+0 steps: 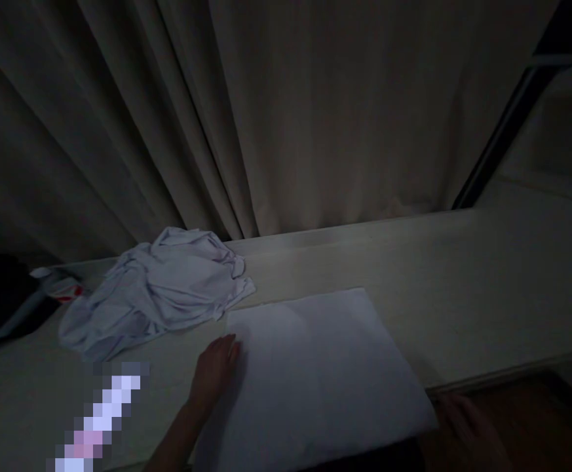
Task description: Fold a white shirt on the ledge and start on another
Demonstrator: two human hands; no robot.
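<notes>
A flat, rectangular piece of white cloth (315, 367) lies on the pale tabletop, its near edge reaching the table's front. My left hand (215, 367) rests palm down along the cloth's left edge, fingers stretched out over it near the far left corner. Just off the near right corner is my right hand (470, 419), dim and slightly blurred. Its fingers look extended and apart, and nothing shows in them. Whether it touches the cloth's corner I cannot tell.
A crumpled white garment (168, 282) lies at the back left. Beyond it sit a small clear and red packet (64, 288) and a dark item (0, 301). Beige curtains (339, 118) hang behind the table (462, 282). A pixelated bright strip (103, 413) covers the lower left.
</notes>
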